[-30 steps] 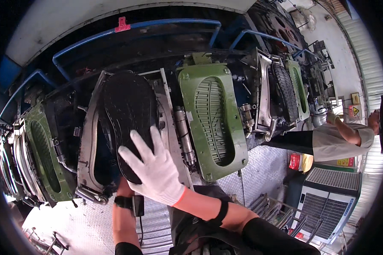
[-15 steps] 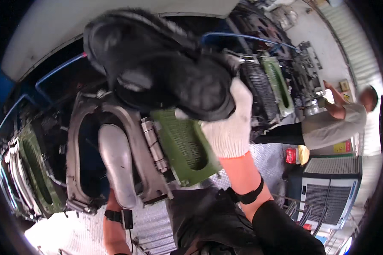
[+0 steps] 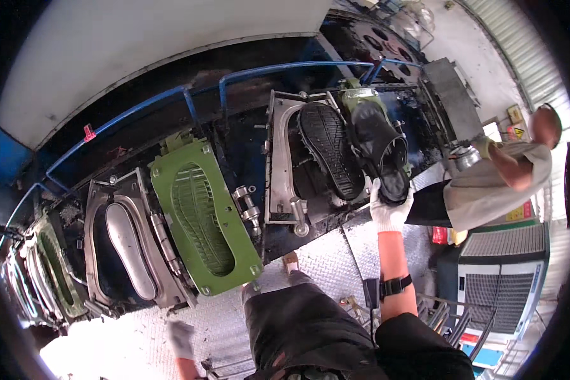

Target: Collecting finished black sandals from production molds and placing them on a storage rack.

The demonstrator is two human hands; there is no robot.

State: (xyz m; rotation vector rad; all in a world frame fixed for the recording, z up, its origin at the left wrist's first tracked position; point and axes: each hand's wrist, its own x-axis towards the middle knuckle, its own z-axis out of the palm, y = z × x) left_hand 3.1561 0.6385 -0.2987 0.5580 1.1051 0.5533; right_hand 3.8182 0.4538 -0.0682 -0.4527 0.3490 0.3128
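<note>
Your black sandal (image 3: 379, 136) has travelled from the upper middle of the view, half a second earlier, to the machinery on the right, and your left hand (image 3: 180, 342), then hidden behind a silver foot form (image 3: 130, 250), now shows at the lower left. Patterned metal flooring (image 3: 316, 256) spreads below the row of molds. At right, a co-worker in a beige shirt (image 3: 497, 190) stands beyond a louvered cooling unit (image 3: 500, 291). Nearest the middle, a large green mold plate (image 3: 202, 221) lies tilted, its sole-shaped recess ribbed with tread. To its left, a metal frame (image 3: 95, 253) surrounds the silver form; to its right, a second metal frame (image 3: 277, 164) carries a black sole (image 3: 328, 149), tread facing you. Beside that sole, the sandal lies in front of another green plate (image 3: 361, 94), toe end away from you; whether they touch cannot be told. Your gloved right hand (image 3: 391, 212) is closed around its heel end, digits showing on both sides. Blur over your gloved left hand, well apart from the molds, hides how far it is open and whether it holds anything. A small red clip (image 3: 89, 132) sits on the blue rail (image 3: 117, 120).
</note>
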